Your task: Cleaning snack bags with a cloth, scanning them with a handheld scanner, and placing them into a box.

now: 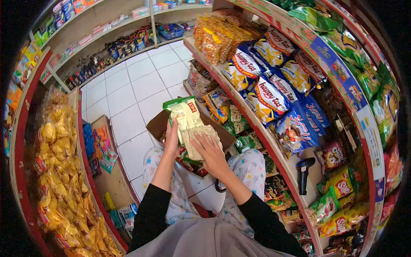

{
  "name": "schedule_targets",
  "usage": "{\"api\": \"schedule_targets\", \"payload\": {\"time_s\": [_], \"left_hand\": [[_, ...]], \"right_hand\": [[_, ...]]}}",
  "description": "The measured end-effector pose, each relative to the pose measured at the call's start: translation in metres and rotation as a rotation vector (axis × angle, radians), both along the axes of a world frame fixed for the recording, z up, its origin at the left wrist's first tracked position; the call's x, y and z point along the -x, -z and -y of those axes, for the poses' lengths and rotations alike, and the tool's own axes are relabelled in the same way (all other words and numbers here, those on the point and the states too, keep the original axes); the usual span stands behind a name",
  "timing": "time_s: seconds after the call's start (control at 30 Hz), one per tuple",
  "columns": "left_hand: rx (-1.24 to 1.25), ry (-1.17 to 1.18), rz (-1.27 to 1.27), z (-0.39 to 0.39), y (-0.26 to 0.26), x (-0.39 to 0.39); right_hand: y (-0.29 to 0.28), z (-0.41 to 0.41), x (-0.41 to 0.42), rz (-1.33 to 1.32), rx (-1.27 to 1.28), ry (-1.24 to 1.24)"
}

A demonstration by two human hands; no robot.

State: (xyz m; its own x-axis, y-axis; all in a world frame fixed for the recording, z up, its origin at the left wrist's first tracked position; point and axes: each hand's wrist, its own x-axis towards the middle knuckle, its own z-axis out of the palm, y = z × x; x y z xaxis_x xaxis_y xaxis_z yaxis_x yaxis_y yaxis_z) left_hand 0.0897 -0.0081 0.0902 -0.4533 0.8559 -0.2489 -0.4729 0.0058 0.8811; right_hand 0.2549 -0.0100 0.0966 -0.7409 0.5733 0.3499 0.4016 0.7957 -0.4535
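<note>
My left hand (172,138) grips the left edge of a green and cream snack packet (183,111), which lies with its printed back turned up. A folded beige cloth (190,147) covers the packet's lower part. My right hand (211,156) lies on that cloth with its fingers spread and presses it against the packet. Beneath both hands stands an open cardboard box (159,124) between my knees. Some packets show inside it, but my hands and the held packet hide most of its contents.
On the right, a shelf holds blue tortilla chip bags (269,99), bagged snacks (218,38) and a black handheld scanner (303,175). Lower snack packets (239,120) sit close beside the box. Yellow bagged snacks (61,173) fill the left shelf. White floor tiles (128,112) lie between.
</note>
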Motion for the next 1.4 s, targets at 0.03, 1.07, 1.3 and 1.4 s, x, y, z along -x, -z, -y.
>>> {"api": "schedule_targets", "payload": {"time_s": [0.03,1.07,1.3,1.4], "left_hand": [[-0.013,-0.014,-0.044,-0.001,0.0,0.0],[-0.063,0.485,-0.715,0.006,0.039,-0.004],[0.012,0.348,-0.409,-0.001,0.041,-0.008],[-0.011,0.178,-0.102,0.0,0.036,-0.003]], "right_hand": [[-0.002,-0.002,0.002,0.004,0.006,-0.009],[-0.005,-0.042,0.002,-0.232,-0.037,0.106],[0.009,-0.025,0.012,-0.228,0.006,0.158],[0.002,-0.011,0.021,-0.175,-0.067,0.113]]}}
